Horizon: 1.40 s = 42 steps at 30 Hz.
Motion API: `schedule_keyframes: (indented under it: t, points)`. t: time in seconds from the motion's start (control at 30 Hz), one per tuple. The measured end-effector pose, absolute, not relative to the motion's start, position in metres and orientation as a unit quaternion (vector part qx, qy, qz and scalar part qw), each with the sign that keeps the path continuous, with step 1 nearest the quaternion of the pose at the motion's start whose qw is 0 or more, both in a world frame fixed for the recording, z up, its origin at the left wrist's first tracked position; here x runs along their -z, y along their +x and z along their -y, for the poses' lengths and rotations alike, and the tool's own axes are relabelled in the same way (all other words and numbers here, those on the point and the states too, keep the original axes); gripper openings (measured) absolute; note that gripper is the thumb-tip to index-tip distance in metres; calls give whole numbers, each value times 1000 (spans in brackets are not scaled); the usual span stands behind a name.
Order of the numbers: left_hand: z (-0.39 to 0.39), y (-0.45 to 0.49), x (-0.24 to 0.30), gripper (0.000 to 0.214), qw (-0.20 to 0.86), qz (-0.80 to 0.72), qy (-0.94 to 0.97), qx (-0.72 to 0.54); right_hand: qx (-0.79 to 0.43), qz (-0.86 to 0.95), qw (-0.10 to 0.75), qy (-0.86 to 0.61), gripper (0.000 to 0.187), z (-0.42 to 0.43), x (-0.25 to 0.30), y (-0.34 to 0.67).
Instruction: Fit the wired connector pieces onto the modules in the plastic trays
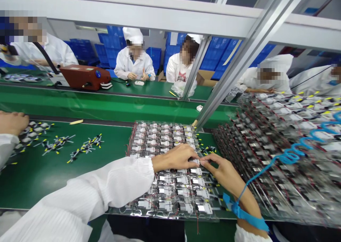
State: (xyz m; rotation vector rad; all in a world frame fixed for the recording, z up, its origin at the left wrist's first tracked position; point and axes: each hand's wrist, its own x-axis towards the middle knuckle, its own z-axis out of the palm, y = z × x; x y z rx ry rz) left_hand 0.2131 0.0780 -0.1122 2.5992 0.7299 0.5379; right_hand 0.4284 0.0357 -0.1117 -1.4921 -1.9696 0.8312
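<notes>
A clear plastic tray (157,213) lies on the green bench in front of me, with rows of small white-and-black electronic parts with thin red wires in its pockets. Over its right side, my left hand (181,157) pinches a small white part (196,161). My right hand (221,169), wearing a blue wrist strap (249,217) with a coiled cord, meets it from the right with thumb and index finger pressed together. What those right fingertips hold is too small to make out. Short black pieces with yellow tips (208,149) lie by the tray's right edge.
Tall stacks of filled trays (287,157) stand close on the right. Loose bundles of yellow-tipped parts (86,148) lie to the left, near another person's hand (13,123). A metal post (226,89) rises behind the tray. Several co-workers sit across the green conveyor (112,102).
</notes>
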Motion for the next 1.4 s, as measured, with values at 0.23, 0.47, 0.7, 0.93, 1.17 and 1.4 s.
schedule_keyframes:
  t: [0.23, 0.47, 0.7, 0.93, 1.17, 1.4]
  points:
    - [-79, 212, 109, 27, 226, -268, 918, -185, -306, 717, 277, -562, 38, -32, 112, 430]
    - [-79, 212, 109, 30, 237, -273, 913, -188, -315, 710, 291, -558, 44, -31, 114, 428]
    - [-79, 213, 109, 29, 236, -280, 913, -179, -322, 712, 294, -550, 44, -32, 114, 426]
    - [-80, 213, 111, 25, 237, -279, 912, -186, -323, 717, 288, -546, 39, -34, 113, 425]
    - [-82, 214, 116, 28, 229, -271, 916, -189, -321, 724, 271, -547, 36, -36, 113, 424]
    - [-79, 211, 109, 27, 230, -279, 913, -188, -309, 721, 259, -564, 37, -34, 110, 430]
